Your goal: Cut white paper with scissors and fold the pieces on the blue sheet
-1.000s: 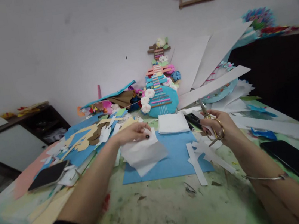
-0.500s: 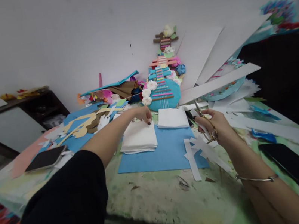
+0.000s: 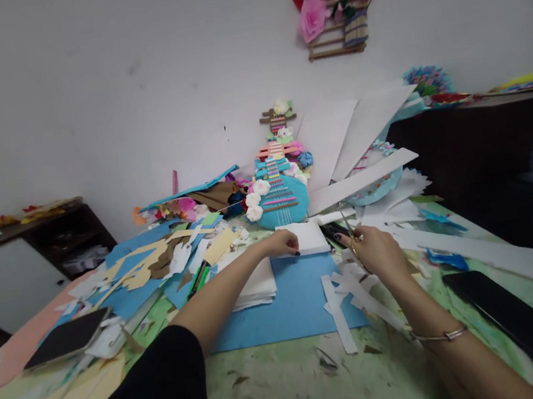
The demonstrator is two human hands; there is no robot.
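Observation:
My left hand (image 3: 282, 243) reaches over the left edge of a small stack of white paper (image 3: 312, 238), its fingers bent closed. Whether a sheet is pinched in them I cannot make out. Under my left forearm lies a second white paper stack (image 3: 259, 287), partly covered. Both stacks rest on a blue sheet (image 3: 286, 321). A pair of scissors (image 3: 350, 230) with gold-coloured handles is held in my right hand (image 3: 378, 250), blades pointing up and away. Below that hand, cut white paper strips (image 3: 336, 316) overlap the blue sheet's right side.
A blue paper instrument with white flowers (image 3: 283, 197) leans on the wall. Paper scraps (image 3: 154, 258) and a dark phone (image 3: 66, 338) lie to the left. A long black object (image 3: 512, 315) and a blue packet (image 3: 446, 258) are on the right.
My left hand has moved right, from the left paper stack to the right one. The scissors in my right hand have come down closer to the table. The view has tilted upward.

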